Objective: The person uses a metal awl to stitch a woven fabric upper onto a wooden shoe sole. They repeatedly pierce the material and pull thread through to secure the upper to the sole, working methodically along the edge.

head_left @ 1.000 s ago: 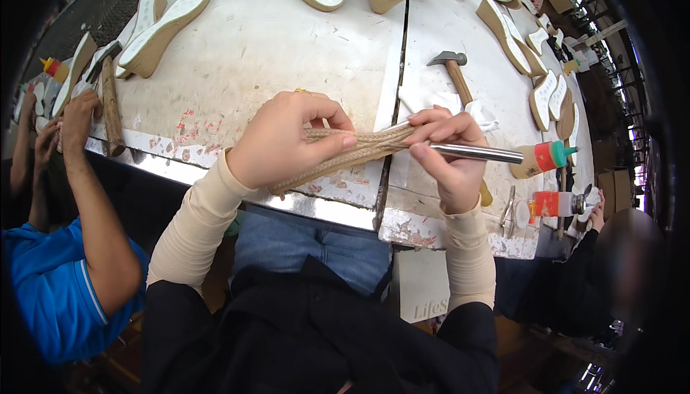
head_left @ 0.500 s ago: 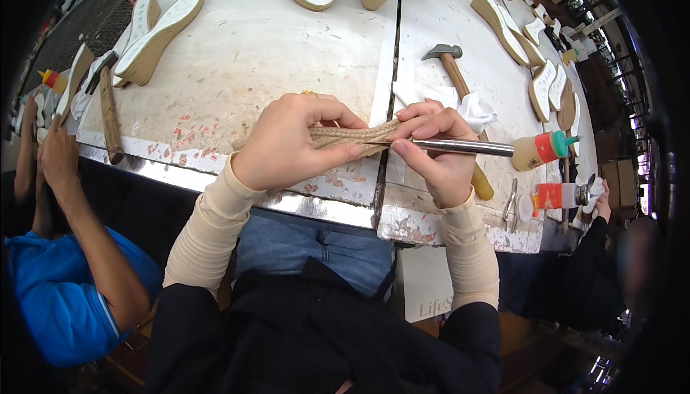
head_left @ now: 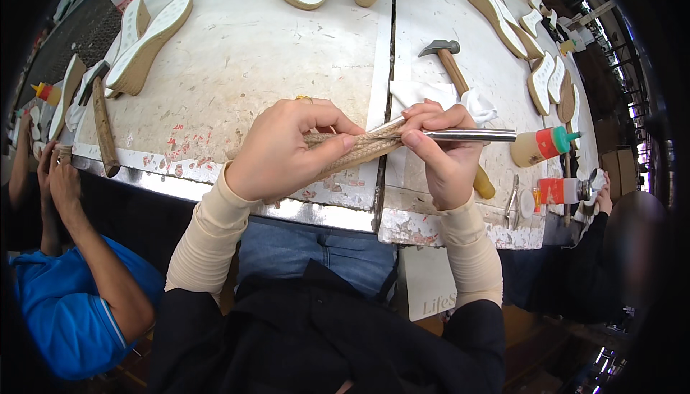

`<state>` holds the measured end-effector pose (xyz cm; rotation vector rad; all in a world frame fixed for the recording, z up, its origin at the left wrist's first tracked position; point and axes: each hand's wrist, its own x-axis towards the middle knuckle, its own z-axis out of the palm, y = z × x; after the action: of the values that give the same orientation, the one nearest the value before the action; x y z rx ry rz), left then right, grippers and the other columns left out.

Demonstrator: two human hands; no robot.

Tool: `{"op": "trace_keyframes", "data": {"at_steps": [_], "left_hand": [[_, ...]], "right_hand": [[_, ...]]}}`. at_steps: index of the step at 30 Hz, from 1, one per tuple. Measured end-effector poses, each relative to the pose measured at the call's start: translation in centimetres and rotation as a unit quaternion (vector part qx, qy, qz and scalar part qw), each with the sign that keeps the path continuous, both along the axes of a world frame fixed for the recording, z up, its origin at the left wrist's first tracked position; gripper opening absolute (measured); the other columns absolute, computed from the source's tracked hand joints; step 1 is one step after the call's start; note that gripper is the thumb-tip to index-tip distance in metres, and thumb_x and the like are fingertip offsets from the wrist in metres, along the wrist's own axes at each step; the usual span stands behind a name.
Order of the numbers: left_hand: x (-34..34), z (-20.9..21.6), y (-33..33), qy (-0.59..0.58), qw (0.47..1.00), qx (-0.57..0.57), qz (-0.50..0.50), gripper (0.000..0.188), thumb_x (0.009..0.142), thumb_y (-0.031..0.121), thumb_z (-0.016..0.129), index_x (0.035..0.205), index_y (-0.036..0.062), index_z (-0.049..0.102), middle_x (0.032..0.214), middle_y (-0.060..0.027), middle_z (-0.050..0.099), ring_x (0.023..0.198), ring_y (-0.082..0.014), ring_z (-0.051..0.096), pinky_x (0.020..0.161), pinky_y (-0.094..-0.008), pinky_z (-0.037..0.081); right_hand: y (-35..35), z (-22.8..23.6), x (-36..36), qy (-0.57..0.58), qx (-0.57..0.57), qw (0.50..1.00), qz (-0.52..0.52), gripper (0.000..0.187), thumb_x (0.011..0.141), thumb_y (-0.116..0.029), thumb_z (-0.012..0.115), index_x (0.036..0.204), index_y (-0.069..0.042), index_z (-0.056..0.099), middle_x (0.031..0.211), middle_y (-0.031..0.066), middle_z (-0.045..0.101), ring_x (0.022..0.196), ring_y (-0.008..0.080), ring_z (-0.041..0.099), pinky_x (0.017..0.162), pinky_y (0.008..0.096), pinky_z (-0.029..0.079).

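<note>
A tan sole edged with braided rope (head_left: pixel 363 151) is held above the table's front part. My left hand (head_left: pixel 284 148) wraps round its left end, the thumb and forefinger pinching the braid. At the other end my right hand (head_left: pixel 447 153) is closed on a tool with a shiny round metal handle (head_left: pixel 478 135). The handle points right, and its thin tip lies along the braid between my two hands. My right fingertips also touch the sole's end. My palm and fingers hide much of the sole's left part.
A hammer (head_left: pixel 451 63) and white cloth (head_left: pixel 478 106) lie beyond my right hand. A green-capped bottle (head_left: pixel 535 147), a red-labelled bottle (head_left: pixel 563 191) and tweezers (head_left: pixel 512 200) are to the right. Wedge soles (head_left: pixel 151 42) line the back and sides. Co-workers' hands (head_left: pixel 65 185) are at far left.
The sole has turned and tilted in my hands, showing more of its braided side, with its right end raised. The tool's handle has risen slightly and lies more level.
</note>
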<state>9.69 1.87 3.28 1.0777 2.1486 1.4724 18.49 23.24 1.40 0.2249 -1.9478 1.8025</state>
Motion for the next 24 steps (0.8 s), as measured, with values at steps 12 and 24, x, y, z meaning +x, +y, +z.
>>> {"op": "trace_keyframes", "data": {"at_steps": [12, 24], "left_hand": [[-0.09, -0.25, -0.27, 0.072, 0.997, 0.016, -0.033, 0.031, 0.072, 0.017, 0.083, 0.097, 0.0032, 0.071, 0.082, -0.0060, 0.068, 0.072, -0.0123, 0.063, 0.065, -0.0251, 0.049], [-0.04, -0.15, -0.27, 0.095, 0.995, -0.008, -0.016, 0.033, 0.068, 0.020, 0.085, 0.095, 0.0056, 0.071, 0.080, -0.0068, 0.068, 0.069, -0.0155, 0.064, 0.062, -0.0268, 0.048]], "right_hand": [[-0.66, -0.12, 0.47, 0.011, 0.057, 0.998, 0.008, 0.029, 0.076, -0.001, 0.078, 0.087, -0.010, 0.052, 0.079, 0.0075, 0.071, 0.106, 0.0214, 0.058, 0.106, 0.0459, 0.029], [-0.36, -0.42, 0.29, 0.032, 0.092, 0.995, 0.019, 0.031, 0.076, 0.002, 0.076, 0.088, -0.010, 0.051, 0.081, 0.0069, 0.070, 0.103, 0.0203, 0.054, 0.099, 0.0420, 0.036]]}}
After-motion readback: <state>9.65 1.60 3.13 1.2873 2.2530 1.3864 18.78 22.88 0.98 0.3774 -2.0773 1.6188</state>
